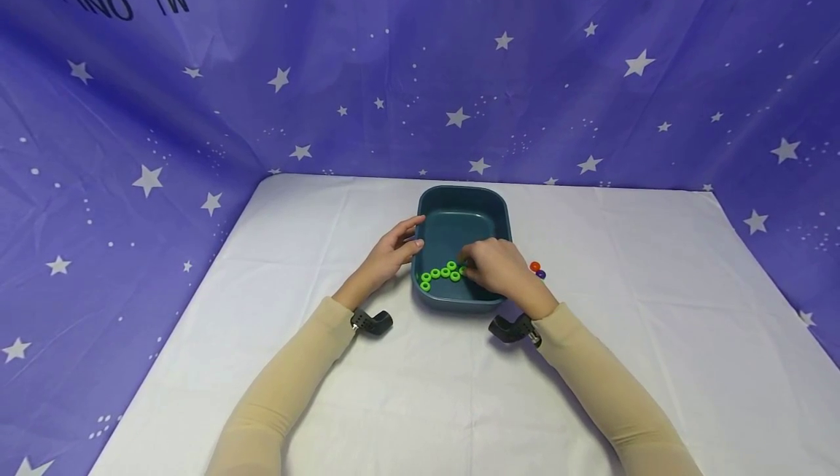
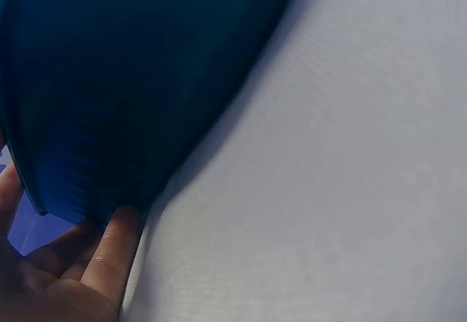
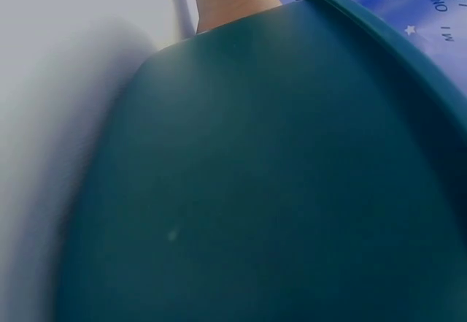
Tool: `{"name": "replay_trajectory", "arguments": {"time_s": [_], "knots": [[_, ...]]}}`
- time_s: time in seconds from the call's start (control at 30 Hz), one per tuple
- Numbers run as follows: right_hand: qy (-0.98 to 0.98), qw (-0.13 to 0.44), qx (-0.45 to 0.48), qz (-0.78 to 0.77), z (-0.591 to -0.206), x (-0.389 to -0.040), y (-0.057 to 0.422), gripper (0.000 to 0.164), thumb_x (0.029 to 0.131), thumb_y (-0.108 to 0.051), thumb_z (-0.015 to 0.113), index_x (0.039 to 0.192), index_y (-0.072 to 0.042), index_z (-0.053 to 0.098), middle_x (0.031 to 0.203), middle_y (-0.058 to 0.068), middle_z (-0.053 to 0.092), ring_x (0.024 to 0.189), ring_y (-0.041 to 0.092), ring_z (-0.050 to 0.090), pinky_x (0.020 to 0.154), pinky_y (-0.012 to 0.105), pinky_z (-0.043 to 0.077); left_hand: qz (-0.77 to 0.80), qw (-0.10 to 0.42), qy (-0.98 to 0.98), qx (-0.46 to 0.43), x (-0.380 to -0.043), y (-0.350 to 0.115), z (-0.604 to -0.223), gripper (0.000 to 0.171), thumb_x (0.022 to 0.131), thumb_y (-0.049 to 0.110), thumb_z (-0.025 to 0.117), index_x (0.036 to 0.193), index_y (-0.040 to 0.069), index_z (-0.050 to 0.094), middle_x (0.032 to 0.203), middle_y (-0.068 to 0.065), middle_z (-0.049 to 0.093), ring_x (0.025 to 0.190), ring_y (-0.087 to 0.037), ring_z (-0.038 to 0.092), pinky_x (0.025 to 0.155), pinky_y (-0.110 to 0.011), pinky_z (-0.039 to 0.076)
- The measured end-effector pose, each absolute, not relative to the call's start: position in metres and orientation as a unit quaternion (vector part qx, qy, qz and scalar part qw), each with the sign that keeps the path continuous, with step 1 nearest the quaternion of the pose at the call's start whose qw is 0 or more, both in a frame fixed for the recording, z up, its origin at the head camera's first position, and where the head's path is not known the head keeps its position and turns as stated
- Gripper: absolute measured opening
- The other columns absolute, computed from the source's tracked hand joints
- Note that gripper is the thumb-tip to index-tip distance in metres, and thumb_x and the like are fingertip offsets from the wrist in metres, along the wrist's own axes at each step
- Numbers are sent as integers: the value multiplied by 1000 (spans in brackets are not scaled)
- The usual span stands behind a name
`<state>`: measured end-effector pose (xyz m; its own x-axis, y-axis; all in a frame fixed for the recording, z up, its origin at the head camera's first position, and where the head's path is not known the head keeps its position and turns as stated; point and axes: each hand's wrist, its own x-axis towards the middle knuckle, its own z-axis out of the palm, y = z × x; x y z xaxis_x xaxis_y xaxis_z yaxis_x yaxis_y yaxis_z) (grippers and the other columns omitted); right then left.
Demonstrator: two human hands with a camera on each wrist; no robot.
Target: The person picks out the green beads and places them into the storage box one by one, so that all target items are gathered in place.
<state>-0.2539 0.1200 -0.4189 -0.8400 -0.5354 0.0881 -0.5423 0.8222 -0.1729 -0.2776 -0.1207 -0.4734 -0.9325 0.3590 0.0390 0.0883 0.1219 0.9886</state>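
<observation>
A dark teal rectangular tray with rounded corners sits on the table. Inside its near part lie several small bright green rings, most in an uneven row. My left hand rests against the tray's left side, thumb at the rim; in the left wrist view its fingers touch the outer wall. Over the tray's right rim reaches my right hand, fingers bent down beside a partly covered green ring. The back of that hand hides its fingertips, so a grip on a ring cannot be made out. The right wrist view is mostly the tray's outer wall.
Just right of the tray, by the right wrist, lie an orange bead and a purple bead. A white cloth covers the table. A purple curtain with stars surrounds its back and sides.
</observation>
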Motion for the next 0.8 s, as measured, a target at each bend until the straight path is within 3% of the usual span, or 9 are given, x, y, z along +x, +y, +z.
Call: {"name": "replay_trajectory", "arguments": {"time_s": [0.8], "knots": [[-951, 17, 293, 96, -421, -255, 121, 15, 85, -9, 77, 99, -11, 81, 94, 3, 79, 68, 16, 66, 62, 37, 56, 646, 107, 742, 147, -277, -121, -473, 55, 106, 19, 54, 158, 18, 37, 161, -21, 37, 144, -38, 46, 112, -57, 45]]}}
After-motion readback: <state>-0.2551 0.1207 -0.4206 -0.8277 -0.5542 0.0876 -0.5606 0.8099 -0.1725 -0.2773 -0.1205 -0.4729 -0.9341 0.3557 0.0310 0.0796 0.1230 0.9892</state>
